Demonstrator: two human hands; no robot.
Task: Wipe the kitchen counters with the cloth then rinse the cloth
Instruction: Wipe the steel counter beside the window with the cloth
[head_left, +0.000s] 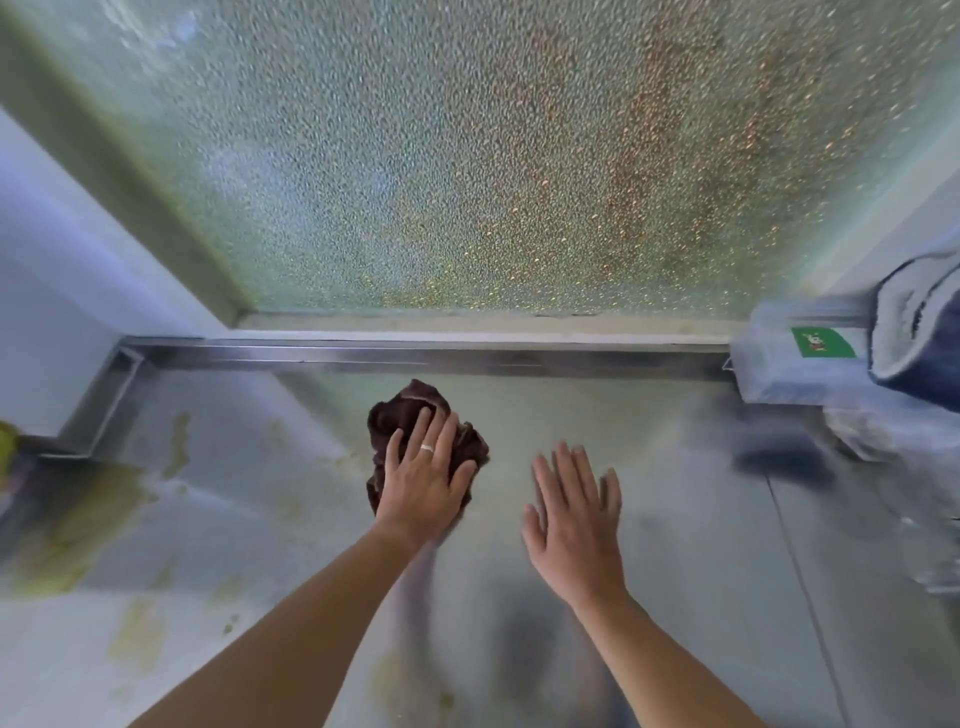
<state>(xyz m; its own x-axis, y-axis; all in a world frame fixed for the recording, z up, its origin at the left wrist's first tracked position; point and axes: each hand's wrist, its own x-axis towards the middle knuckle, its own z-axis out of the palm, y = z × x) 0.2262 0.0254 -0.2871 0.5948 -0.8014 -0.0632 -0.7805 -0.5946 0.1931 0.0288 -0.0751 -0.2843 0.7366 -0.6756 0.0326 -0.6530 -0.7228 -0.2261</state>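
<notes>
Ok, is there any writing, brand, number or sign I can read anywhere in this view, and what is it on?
Nothing here can be read.
Green label on the pale box at the right end of the counter: it carries a small red and white mark, too blurred to read.
Ring on the left hand, which presses the cloth: no visible marking.
Frosted window: no text.

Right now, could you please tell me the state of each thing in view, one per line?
Left hand: fingers straight, pressing flat on the cloth.
Cloth: dark, crumpled, lying on the counter under the hand.
Right hand: open, fingers spread, holding nothing.
Counter: steel, with yellowish stains on its left part.
Box with green label: against the back right edge.
</notes>
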